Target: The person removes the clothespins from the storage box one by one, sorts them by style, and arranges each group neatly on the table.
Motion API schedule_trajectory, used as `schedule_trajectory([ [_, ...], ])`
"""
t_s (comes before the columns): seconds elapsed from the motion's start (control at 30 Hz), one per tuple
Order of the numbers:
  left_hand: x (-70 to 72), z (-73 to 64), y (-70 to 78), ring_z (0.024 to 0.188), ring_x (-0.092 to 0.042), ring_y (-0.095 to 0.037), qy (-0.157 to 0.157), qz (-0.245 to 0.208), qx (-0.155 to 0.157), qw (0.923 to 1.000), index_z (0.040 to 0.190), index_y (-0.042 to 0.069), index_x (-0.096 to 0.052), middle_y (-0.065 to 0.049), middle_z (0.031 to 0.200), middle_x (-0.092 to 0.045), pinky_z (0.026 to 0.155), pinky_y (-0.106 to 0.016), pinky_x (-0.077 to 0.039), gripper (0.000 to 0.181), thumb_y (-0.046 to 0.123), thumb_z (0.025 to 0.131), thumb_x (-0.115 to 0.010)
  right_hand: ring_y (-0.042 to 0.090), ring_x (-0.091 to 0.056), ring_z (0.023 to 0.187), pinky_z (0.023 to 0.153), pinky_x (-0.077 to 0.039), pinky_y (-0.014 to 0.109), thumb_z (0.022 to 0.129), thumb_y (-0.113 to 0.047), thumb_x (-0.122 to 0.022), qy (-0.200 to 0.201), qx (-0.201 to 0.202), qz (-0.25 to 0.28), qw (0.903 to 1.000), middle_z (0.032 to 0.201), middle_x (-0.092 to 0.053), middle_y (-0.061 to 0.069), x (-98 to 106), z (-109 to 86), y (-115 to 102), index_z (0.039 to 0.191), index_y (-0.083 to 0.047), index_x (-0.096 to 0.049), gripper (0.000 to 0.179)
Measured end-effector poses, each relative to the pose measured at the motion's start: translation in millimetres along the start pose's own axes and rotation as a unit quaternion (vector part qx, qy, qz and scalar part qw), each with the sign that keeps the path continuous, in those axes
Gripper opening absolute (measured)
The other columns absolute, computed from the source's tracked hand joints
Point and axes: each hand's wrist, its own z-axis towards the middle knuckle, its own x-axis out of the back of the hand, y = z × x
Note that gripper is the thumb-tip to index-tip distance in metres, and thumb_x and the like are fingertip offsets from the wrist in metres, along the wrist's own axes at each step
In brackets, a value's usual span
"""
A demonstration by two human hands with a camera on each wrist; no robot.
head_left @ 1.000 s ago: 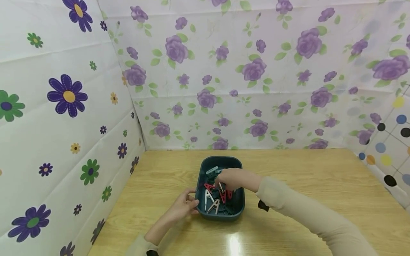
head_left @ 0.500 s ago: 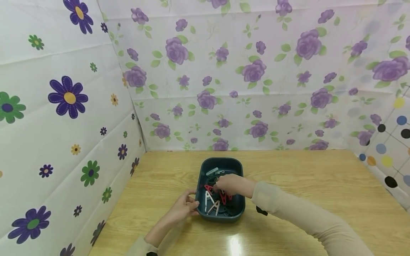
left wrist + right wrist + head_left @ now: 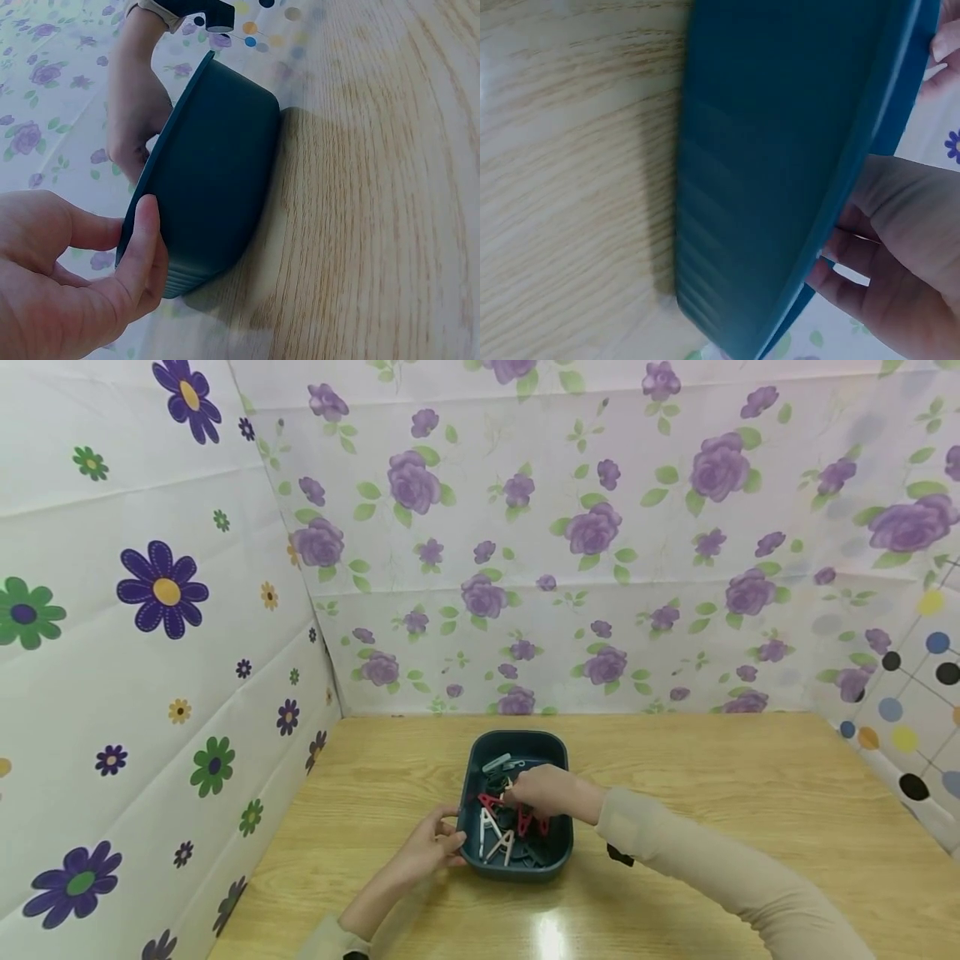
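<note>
The right hand (image 3: 547, 789) dips fingers-down among clothespins (image 3: 524, 822) inside the teal plastic bin (image 3: 517, 874) on the table (image 3: 712, 760); whether it grips any, I cannot tell. The left hand (image 3: 429, 846) pinches the bin's left rim.

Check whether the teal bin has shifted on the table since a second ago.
No. In the head view, the teal bin keeps its place against the back edge of the table; the left hand still grips its rim.
</note>
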Motion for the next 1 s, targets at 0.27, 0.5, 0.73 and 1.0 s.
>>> schedule_trajectory([
  [0.27, -0.4, -0.9, -1.2, 0.081, -0.060, -0.016, 0.005, 0.001, -0.004, 1.0000, 0.138, -0.008, -0.032, -0.018, 0.102, -0.049, 0.077, -0.036, -0.060, 0.044, 0.001, 0.098, -0.049, 0.007, -0.047, 0.059, 0.051, -0.037, 0.020, 0.083, -0.017, -0.075, 0.066, 0.018, 0.020, 0.9975, 0.075, -0.062, -0.004, 9, -13.4, 14, 0.098, -0.017, -0.066, 0.017],
  [0.5, -0.7, -0.7, -2.3, 0.081, -0.060, -0.016, 0.005, 0.002, -0.008, 1.0000, 0.138, -0.009, -0.032, -0.018, 0.101, -0.050, 0.077, -0.037, -0.060, 0.044, 0.001, 0.099, -0.049, 0.006, -0.048, 0.065, 0.055, -0.040, 0.019, 0.085, -0.018, -0.072, 0.137, 0.044, 0.055, 0.9880, 0.085, -0.061, -0.002, 4, -23.2, 24, 0.101, -0.015, -0.065, 0.017],
  [0.73, -1.5, -0.6, -2.4, 0.081, -0.060, -0.016, 0.006, -0.002, -0.006, 1.0000, 0.138, -0.009, -0.032, -0.017, 0.101, -0.049, 0.075, -0.032, -0.060, 0.044, 0.001, 0.098, -0.049, 0.018, -0.062, 0.084, 0.071, -0.054, 0.029, 0.091, -0.018, -0.067, 0.201, 0.045, 0.120, 0.9711, 0.102, -0.063, 0.008, -5, -38.3, 40, 0.112, -0.013, -0.062, 0.023],
  [1.0, -2.1, 0.4, -2.1, 0.081, -0.060, -0.016, 0.008, -0.004, -0.004, 1.0000, 0.138, -0.009, -0.032, -0.016, 0.101, -0.050, 0.076, -0.032, -0.060, 0.044, 0.000, 0.098, -0.048, 0.013, -0.061, 0.076, 0.063, -0.050, 0.024, 0.089, -0.020, -0.069, 0.242, -0.029, 0.131, 0.9610, 0.104, -0.064, 0.005, -18, -54.0, 62, 0.113, -0.015, -0.061, 0.025],
])
